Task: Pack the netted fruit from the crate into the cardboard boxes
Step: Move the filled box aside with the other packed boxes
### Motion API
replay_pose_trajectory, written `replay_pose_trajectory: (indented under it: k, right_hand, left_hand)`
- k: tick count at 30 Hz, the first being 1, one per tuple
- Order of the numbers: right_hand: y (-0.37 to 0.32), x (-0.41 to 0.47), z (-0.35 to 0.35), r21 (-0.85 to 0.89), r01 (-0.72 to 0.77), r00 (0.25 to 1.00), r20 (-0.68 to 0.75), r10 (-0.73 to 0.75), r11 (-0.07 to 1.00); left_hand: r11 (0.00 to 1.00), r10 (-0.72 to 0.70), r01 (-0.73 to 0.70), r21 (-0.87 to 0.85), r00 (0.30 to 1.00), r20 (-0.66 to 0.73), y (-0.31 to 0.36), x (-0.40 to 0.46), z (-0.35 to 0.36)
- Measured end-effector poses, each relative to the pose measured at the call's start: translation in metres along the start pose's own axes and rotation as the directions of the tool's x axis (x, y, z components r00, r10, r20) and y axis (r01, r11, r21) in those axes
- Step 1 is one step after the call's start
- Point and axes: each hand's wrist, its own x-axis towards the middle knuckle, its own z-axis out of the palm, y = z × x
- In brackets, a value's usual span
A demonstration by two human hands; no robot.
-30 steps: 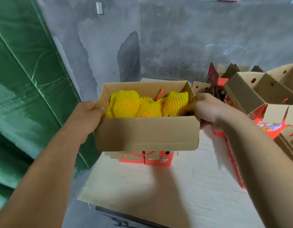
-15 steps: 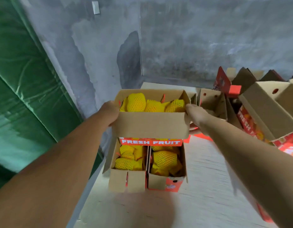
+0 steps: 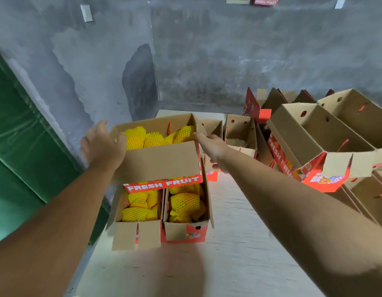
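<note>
An open cardboard box [image 3: 160,161] marked FRESH FRUIT holds several yellow netted fruit [image 3: 135,138]. It sits across the far ends of two other filled boxes, a left one [image 3: 136,234] and a right one [image 3: 179,231], whose own netted fruit [image 3: 183,200] shows in front. My left hand [image 3: 102,144] holds the top box's left end, thumb over the rim. My right hand [image 3: 209,144] holds its right end, thumb at the rim and fingers curled below. The crate is out of view.
Several empty open boxes [image 3: 297,133] crowd the right side of the pale wooden table [image 3: 239,243], and a smaller one [image 3: 239,133] stands just right of my right hand. A green tarp [image 3: 25,146] hangs at the left, with a grey concrete wall behind.
The filled box, first held up close to me, has moved away and down onto the two filled boxes. Both hands stay on its ends.
</note>
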Motion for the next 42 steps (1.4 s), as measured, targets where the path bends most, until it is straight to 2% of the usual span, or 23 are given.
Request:
replay_pose_trajectory:
  k: [1, 2, 3, 4, 10, 13, 18, 20, 23, 25, 28, 32, 35, 37, 39, 41, 42]
  right_hand:
    - [0.0, 0.001, 0.0, 0.012, -0.03, 0.999, 0.04, 0.029, 0.999]
    - [-0.001, 0.002, 0.002, 0.032, -0.051, 0.996, 0.075, 0.049, 0.998]
    - [-0.001, 0.004, 0.004, 0.051, -0.059, 0.995, 0.081, 0.055, 0.997]
    - [-0.001, 0.006, 0.007, 0.071, -0.051, 0.997, 0.059, 0.047, 0.996]
    - [-0.006, 0.019, 0.012, 0.187, 0.009, 0.992, -0.127, 0.016, 0.982]
    - [-0.004, 0.027, 0.013, 0.191, 0.026, 0.988, -0.153, 0.004, 0.981]
    - [-0.005, 0.039, 0.007, 0.051, 0.111, 0.975, -0.2, -0.099, 0.992]
    - [-0.006, 0.04, -0.002, 0.054, 0.107, 0.973, -0.211, -0.093, 0.993]
    - [0.004, 0.038, -0.011, 0.073, 0.086, 0.958, -0.28, -0.062, 0.994]
    - [0.015, 0.035, -0.009, 0.082, 0.059, 0.964, -0.263, -0.035, 0.995]
    - [0.021, 0.032, -0.003, 0.084, 0.094, 0.956, -0.285, -0.066, 0.992]
    - [0.017, 0.026, -0.001, -0.018, 0.135, 0.9, -0.415, -0.13, 0.991]
    - [0.02, 0.018, 0.002, -0.222, 0.123, 0.889, -0.408, -0.207, 0.967]
    - [0.022, 0.013, 0.004, -0.297, 0.166, 0.879, -0.388, -0.278, 0.94]
    - [0.024, 0.008, 0.006, -0.357, 0.231, 0.859, -0.362, -0.362, 0.905]
    - [0.025, 0.0, 0.007, -0.405, 0.271, 0.847, -0.331, -0.416, 0.873]
    - [0.026, -0.004, 0.007, -0.415, 0.283, 0.844, -0.319, -0.43, 0.865]
  left_hand:
    - [0.978, -0.194, 0.2, -0.06, 0.976, 0.097, -0.009, 0.006, -0.001]
    - [0.925, -0.333, 0.364, -0.109, 0.914, 0.23, -0.018, 0.008, 0.0]
    - [0.883, -0.392, 0.452, -0.124, 0.857, 0.336, -0.026, 0.008, 0.0]
    - [0.878, -0.388, 0.459, -0.135, 0.849, 0.36, -0.029, 0.008, 0.001]
    - [0.936, -0.176, 0.226, -0.269, 0.964, 0.199, -0.012, 0.022, -0.013]
    - [0.959, -0.113, 0.165, -0.231, 0.969, 0.221, -0.011, 0.029, -0.014]
    - [0.975, -0.091, 0.136, -0.175, 0.965, 0.247, -0.019, 0.019, -0.004]
    - [0.972, -0.054, 0.111, -0.206, 0.963, 0.263, -0.014, 0.018, -0.006]
    - [0.916, -0.049, 0.19, -0.354, 0.927, 0.372, -0.014, 0.019, -0.006]
    - [0.897, -0.099, 0.279, -0.342, 0.882, 0.461, -0.019, 0.018, -0.007]
    - [0.878, -0.183, 0.345, -0.332, 0.883, 0.433, -0.023, 0.02, -0.005]
    - [0.892, -0.128, 0.227, -0.39, 0.956, 0.264, -0.023, 0.025, 0.0]
    - [0.899, -0.1, 0.187, -0.396, 0.968, 0.229, -0.019, 0.021, -0.001]
    - [0.946, -0.08, 0.116, -0.304, 0.988, 0.129, -0.017, 0.014, -0.003]
    - [0.966, 0.121, -0.119, -0.228, 0.993, -0.006, -0.008, -0.002, -0.002]
    - [0.909, 0.386, -0.387, -0.154, 0.922, -0.032, 0.014, -0.021, 0.001]
    - [0.875, 0.467, -0.462, -0.145, 0.884, 0.002, 0.027, -0.031, 0.003]
